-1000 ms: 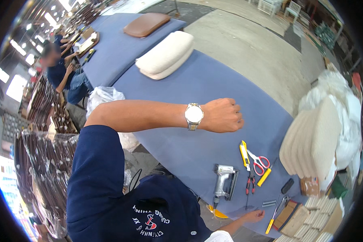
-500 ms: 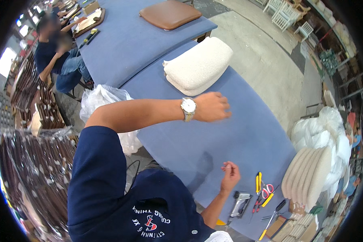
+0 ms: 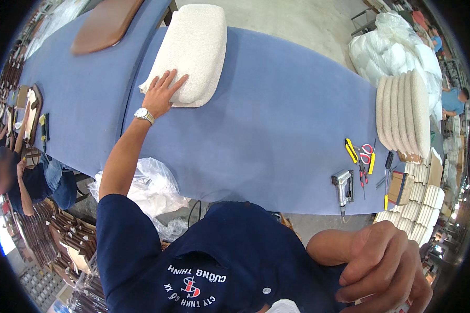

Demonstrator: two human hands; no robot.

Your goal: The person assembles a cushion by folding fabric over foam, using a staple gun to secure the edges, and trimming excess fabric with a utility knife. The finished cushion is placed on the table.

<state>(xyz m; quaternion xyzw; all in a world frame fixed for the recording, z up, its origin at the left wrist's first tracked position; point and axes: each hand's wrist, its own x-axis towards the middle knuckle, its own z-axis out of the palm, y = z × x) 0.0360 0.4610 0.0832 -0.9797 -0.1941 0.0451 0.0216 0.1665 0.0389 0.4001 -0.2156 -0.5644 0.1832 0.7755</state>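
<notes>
My left hand (image 3: 164, 94) lies with fingers spread on the near end of a stack of cream, textured seat cushions (image 3: 196, 47). That stack stands on the blue-covered table (image 3: 277, 120). A watch is on my left wrist. Close to the camera at the lower right, my right hand (image 3: 386, 266) is raised off the table with its fingers curled in. Whatever those fingers may hold is hidden. On the table's right part lie a staple gun (image 3: 343, 188), red-handled scissors (image 3: 367, 154), a yellow cutter knife (image 3: 351, 150) and a screwdriver (image 3: 388, 177).
Several cream cushions (image 3: 402, 112) stand together at the table's right edge, before white plastic bags (image 3: 397, 52). A brown seat pad (image 3: 107, 26) rests on the far-left table. Clear plastic wrap (image 3: 141, 185) hangs at the near edge. A co-worker (image 3: 15, 177) sits at left.
My left hand has come down from mid-air onto the cream stack. My right hand has risen from over the table toward the camera. The view has turned right.
</notes>
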